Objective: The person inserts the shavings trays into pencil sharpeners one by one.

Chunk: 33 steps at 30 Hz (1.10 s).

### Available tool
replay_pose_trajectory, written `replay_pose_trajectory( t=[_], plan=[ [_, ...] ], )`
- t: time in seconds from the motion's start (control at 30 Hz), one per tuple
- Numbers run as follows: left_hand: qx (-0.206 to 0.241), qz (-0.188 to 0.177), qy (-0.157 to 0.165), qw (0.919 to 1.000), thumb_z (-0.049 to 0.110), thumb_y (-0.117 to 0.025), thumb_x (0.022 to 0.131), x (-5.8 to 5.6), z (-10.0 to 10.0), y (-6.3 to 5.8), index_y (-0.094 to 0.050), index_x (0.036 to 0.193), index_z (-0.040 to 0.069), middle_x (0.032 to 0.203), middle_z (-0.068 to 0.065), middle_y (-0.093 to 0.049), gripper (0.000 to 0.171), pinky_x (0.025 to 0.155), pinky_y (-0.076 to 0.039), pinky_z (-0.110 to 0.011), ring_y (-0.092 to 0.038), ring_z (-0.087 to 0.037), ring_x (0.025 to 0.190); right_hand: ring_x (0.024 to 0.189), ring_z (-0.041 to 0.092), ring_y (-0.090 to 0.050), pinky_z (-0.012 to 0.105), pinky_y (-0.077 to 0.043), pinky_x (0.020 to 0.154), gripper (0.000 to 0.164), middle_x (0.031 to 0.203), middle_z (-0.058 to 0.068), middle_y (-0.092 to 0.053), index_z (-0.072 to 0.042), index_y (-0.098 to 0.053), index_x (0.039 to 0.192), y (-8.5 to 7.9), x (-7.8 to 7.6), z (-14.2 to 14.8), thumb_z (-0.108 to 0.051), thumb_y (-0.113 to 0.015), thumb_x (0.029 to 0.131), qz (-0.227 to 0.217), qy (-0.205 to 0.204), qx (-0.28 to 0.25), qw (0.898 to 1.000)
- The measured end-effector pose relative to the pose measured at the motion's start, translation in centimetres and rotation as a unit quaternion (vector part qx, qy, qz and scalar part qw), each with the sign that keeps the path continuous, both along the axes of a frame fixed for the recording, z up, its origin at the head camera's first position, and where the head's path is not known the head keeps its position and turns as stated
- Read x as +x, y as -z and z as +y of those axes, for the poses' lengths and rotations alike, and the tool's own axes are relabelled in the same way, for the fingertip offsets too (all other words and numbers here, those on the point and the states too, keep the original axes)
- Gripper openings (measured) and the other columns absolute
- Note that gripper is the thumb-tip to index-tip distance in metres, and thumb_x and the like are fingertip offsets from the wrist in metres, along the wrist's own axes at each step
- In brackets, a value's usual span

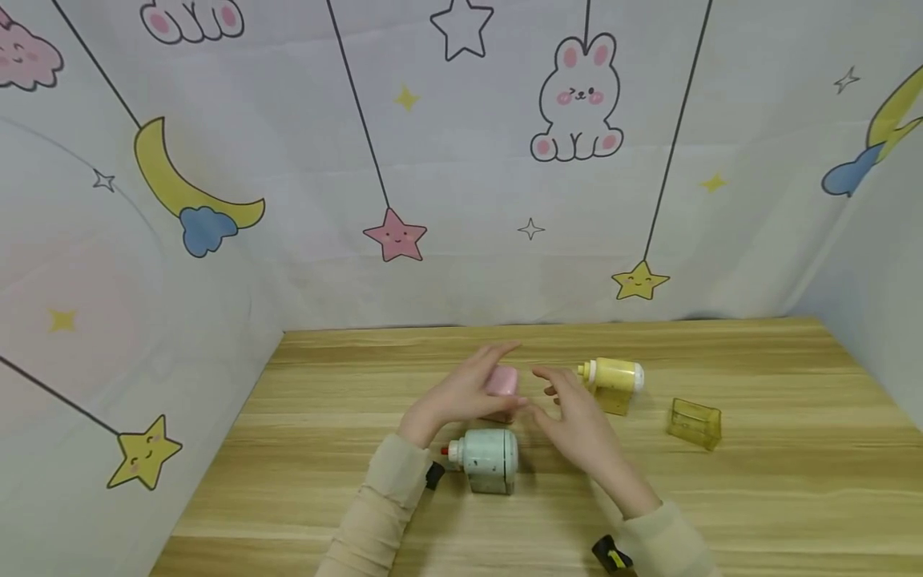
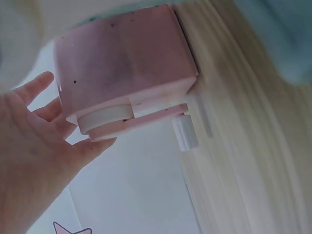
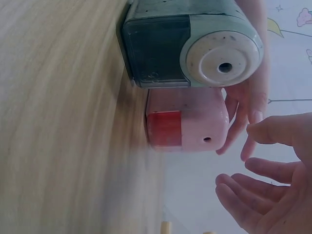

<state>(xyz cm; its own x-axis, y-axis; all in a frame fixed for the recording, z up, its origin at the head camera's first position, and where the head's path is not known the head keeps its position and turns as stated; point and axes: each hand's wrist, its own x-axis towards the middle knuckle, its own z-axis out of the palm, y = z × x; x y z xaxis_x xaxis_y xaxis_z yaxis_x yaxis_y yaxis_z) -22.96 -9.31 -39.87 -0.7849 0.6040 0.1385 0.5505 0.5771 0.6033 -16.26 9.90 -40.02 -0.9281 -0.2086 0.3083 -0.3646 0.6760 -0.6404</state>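
A pink pencil sharpener (image 1: 502, 380) stands on the table, its crank with a white knob (image 2: 185, 132) showing in the left wrist view. Over and around it spreads my left hand (image 1: 461, 393), thumb on the near side, fingers on the far side, loosely extended. My right hand (image 1: 577, 417) is just to its right, fingers relaxed and holding nothing, thumb tip close to the left thumb. In the right wrist view, the red front of the drawer (image 3: 165, 129) shows on the pink sharpener. Nearer me stands a mint-green pencil sharpener (image 1: 489, 459), partly in front of the pink one.
Behind the right hand stands a yellow pencil sharpener (image 1: 614, 377) with a white end. A yellow see-through box (image 1: 694, 423), like a sharpener drawer, lies to the right. The wood-grain table (image 1: 324, 449) meets a printed cloth backdrop (image 1: 469, 288) at the back and sides.
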Motion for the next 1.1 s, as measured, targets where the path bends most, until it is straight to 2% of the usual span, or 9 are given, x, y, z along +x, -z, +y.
replay_pose_trajectory(
  t=[0.17,0.2,0.23,0.33,0.43,0.47,0.63,0.83,1.1],
  plan=[
    [-0.015,0.006,-0.002,0.9999,0.063,-0.057,0.073,0.3,0.4,-0.4,-0.02,0.143,0.03,0.137,-0.007,-0.038,0.086,0.066,-0.051,-0.032,-0.05,-0.013,0.085,0.093,0.022,-0.053,0.043,-0.052,0.073,0.047,0.115,0.009,-0.057,-0.011,-0.051,0.123,-0.7,0.5,0.6,-0.033,-0.062,0.083,0.018,0.013,0.001,1.0],
    [-0.02,0.009,-0.003,0.9998,0.064,-0.057,0.073,0.3,0.5,-0.5,-0.019,0.143,0.03,0.137,-0.007,-0.038,0.086,0.068,-0.051,-0.034,-0.05,-0.013,0.086,0.093,0.021,-0.053,0.043,-0.052,0.073,0.045,0.115,0.009,-0.057,-0.011,-0.052,0.122,-0.9,0.6,0.7,-0.031,-0.063,0.083,0.021,0.015,0.001,1.0],
    [-0.025,0.014,-0.003,0.9996,0.064,-0.056,0.073,0.4,0.6,-0.6,-0.019,0.143,0.029,0.137,-0.007,-0.038,0.086,0.076,-0.051,-0.039,-0.05,-0.014,0.09,0.093,0.021,-0.053,0.043,-0.052,0.073,0.044,0.115,0.009,-0.057,-0.011,-0.053,0.121,-1.0,0.7,0.9,-0.03,-0.063,0.083,0.025,0.016,0.0,1.0],
    [-0.057,0.038,-0.009,0.9976,0.067,-0.053,0.074,0.5,0.9,-0.8,-0.018,0.143,0.027,0.14,-0.007,-0.036,0.087,0.099,-0.033,-0.053,-0.046,-0.019,0.108,0.093,0.02,-0.052,0.043,-0.052,0.072,0.04,0.115,0.008,-0.057,-0.011,-0.054,0.119,-1.4,0.9,1.4,-0.025,-0.063,0.083,0.032,0.022,-0.001,0.999],
    [-0.086,0.058,-0.015,0.9945,0.067,-0.052,0.074,0.6,1.2,-1.0,-0.018,0.144,0.025,0.142,-0.009,-0.034,0.088,0.106,-0.006,-0.059,-0.034,-0.022,0.122,0.092,0.021,-0.053,0.044,-0.051,0.07,0.038,0.113,0.008,-0.058,-0.012,-0.055,0.118,-1.6,1.2,2.0,-0.023,-0.063,0.083,0.04,0.03,-0.003,0.999],
    [-0.092,0.061,-0.017,0.9937,0.066,-0.052,0.075,0.7,1.3,-1.0,-0.018,0.144,0.025,0.143,-0.009,-0.033,0.088,0.106,-0.005,-0.059,-0.031,-0.022,0.125,0.092,0.021,-0.053,0.044,-0.051,0.07,0.038,0.113,0.008,-0.058,-0.012,-0.055,0.118,-1.6,1.2,2.2,-0.023,-0.063,0.083,0.044,0.033,-0.006,0.998],
    [-0.108,0.071,-0.021,0.9914,0.063,-0.055,0.075,1.1,1.5,-1.4,-0.018,0.144,0.025,0.144,-0.011,-0.031,0.086,0.106,-0.005,-0.059,-0.02,-0.024,0.13,0.087,0.023,-0.053,0.045,-0.05,0.068,0.036,0.105,0.01,-0.059,-0.01,-0.056,0.116,-1.6,1.4,3.4,-0.022,-0.064,0.082,0.063,0.05,-0.015,0.997],
    [-0.117,0.076,-0.018,0.99,0.063,-0.056,0.074,1.6,1.5,-2.0,-0.017,0.144,0.023,0.146,-0.012,-0.027,0.09,0.106,-0.004,-0.059,-0.013,-0.022,0.132,0.089,0.027,-0.051,0.049,-0.047,0.071,0.036,0.105,0.016,-0.058,-0.006,-0.056,0.115,-1.5,1.4,5.2,-0.016,-0.064,0.082,0.079,0.071,-0.03,0.994],
    [-0.135,0.071,-0.016,0.9881,0.064,-0.056,0.074,2.3,2.3,-3.0,-0.011,0.145,0.028,0.148,-0.008,-0.024,0.091,0.105,-0.005,-0.059,-0.012,-0.021,0.132,0.095,0.034,-0.045,0.054,-0.042,0.073,0.039,0.11,0.021,-0.053,-0.001,-0.054,0.117,-1.0,0.9,7.1,-0.017,-0.062,0.083,0.06,0.091,-0.027,0.994]
  ],
)
